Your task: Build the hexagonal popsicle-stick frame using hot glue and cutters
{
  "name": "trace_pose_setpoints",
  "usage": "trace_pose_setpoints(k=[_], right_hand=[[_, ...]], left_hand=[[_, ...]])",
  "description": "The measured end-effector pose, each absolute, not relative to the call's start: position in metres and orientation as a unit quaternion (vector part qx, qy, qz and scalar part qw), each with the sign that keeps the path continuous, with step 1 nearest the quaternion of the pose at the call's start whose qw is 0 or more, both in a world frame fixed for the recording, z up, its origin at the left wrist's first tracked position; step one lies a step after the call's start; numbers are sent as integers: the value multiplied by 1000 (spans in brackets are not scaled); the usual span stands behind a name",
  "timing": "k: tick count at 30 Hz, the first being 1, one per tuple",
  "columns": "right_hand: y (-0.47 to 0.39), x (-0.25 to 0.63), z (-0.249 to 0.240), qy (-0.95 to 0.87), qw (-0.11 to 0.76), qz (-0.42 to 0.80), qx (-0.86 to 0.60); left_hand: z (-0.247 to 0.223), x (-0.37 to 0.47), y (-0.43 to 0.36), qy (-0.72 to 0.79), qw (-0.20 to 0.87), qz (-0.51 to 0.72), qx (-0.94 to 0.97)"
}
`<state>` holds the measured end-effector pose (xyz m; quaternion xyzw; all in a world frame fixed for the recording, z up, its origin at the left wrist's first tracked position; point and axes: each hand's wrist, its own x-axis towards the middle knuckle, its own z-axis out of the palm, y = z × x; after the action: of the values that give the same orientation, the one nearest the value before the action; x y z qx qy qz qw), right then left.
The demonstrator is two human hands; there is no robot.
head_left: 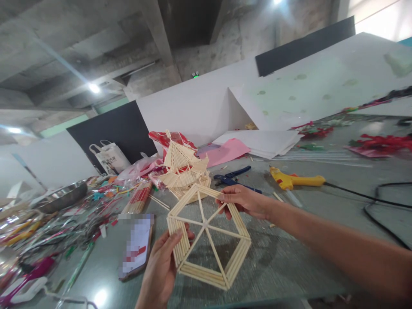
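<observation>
The hexagonal stick frame point(205, 224) is held above the table point(299, 257), on the near side of the pagoda model point(185, 175). Its left side is pinched between thumb and fingers of the left hand point(162, 266); its far right corner is pinched likewise by the right hand point(240, 199). Six banded sides and six spokes are joined — the bays between are unfilled; any remaining work cannot be determined. The glue gun point(294, 180) is placed at far right, unheld.
</observation>
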<state>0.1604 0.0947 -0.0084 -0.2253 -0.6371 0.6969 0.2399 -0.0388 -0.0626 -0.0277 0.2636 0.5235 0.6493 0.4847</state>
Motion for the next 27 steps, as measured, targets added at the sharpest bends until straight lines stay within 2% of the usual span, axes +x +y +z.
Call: trace_pose_setpoints(k=[14, 19, 27], right_hand=[[96, 159, -7, -645, 226, 691, -236], [98, 159, -9, -642, 225, 693, -239], [99, 159, -10, -648, 227, 684, -248]], left_hand=[[-25, -56, -41, 552, 387, 671, 309], [-25, -54, -46, 551, 408, 676, 269], [-30, -50, -57, 541, 490, 615, 299]])
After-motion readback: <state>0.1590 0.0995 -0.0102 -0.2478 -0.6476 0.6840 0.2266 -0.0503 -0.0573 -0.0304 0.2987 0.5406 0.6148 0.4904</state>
